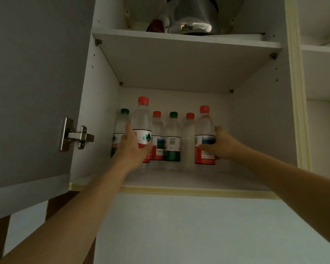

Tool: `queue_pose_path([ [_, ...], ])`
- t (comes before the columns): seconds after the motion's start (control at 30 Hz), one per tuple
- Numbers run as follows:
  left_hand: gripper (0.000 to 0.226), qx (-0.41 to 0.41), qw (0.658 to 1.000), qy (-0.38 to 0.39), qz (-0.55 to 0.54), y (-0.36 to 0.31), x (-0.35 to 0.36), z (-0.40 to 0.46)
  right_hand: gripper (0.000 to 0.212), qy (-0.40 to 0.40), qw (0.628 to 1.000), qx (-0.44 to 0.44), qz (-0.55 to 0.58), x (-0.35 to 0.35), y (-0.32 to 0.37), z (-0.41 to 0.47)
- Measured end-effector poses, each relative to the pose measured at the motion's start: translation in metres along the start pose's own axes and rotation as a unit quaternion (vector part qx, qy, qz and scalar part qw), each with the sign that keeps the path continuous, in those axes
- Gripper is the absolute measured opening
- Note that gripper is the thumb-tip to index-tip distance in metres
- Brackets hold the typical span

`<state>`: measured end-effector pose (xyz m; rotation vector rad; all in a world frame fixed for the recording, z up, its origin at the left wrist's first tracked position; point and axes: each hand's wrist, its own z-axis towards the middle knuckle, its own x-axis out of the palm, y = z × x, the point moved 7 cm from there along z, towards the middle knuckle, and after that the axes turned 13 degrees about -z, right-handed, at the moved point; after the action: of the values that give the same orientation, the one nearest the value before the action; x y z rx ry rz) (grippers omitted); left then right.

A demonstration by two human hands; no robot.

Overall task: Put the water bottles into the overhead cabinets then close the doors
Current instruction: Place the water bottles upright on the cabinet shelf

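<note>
Both arms reached up & fwd, bare forearms rising from the bottom corners and converging toward the middle. Left hand (131, 144) was raised w/ fingers pointing up, thumb spread out to the right, palm and thumb wrapped round a red-capped bottle (143, 122). Right hand (220, 143) sat at about the same height, fingers curled on the far side and thumb across the front, gripping a second red-capped bottle (204, 138). Wrists roughly straight, elbows out of frame.

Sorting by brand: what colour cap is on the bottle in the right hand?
Red, seen in the head view.
</note>
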<state>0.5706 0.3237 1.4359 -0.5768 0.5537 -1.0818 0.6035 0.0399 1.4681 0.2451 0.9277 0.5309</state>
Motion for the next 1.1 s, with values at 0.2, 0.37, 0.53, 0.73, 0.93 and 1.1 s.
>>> queue_pose_path([
  [0.2, 0.089, 0.006, 1.000, 0.007, -0.004, 0.001, 0.001, 0.001, 0.069, -0.046, 0.990, 0.067, -0.116, -0.018, -0.037, 0.001],
  [0.37, 0.091, 0.013, 1.000, 0.006, -0.003, 0.002, 0.003, 0.002, 0.123, -0.010, 0.964, 0.035, -0.263, -0.025, -0.034, -0.003],
  [0.53, 0.089, 0.018, 1.000, 0.010, -0.009, 0.002, 0.003, 0.003, 0.151, -0.003, 0.867, -0.063, -0.494, -0.019, -0.022, -0.011],
  [0.73, 0.092, 0.019, 1.000, 0.011, -0.017, 0.005, 0.004, 0.004, 0.156, -0.022, 0.813, -0.072, -0.578, -0.015, -0.026, -0.003],
  [0.93, 0.091, 0.032, 0.999, 0.011, -0.012, 0.006, 0.004, 0.006, 0.155, -0.028, 0.782, -0.066, -0.620, -0.005, -0.037, 0.012],
  [1.1, 0.093, 0.033, 0.999, 0.013, -0.009, 0.008, 0.004, 0.008, 0.157, -0.047, 0.756, -0.066, -0.650, -0.003, -0.047, 0.025],
])
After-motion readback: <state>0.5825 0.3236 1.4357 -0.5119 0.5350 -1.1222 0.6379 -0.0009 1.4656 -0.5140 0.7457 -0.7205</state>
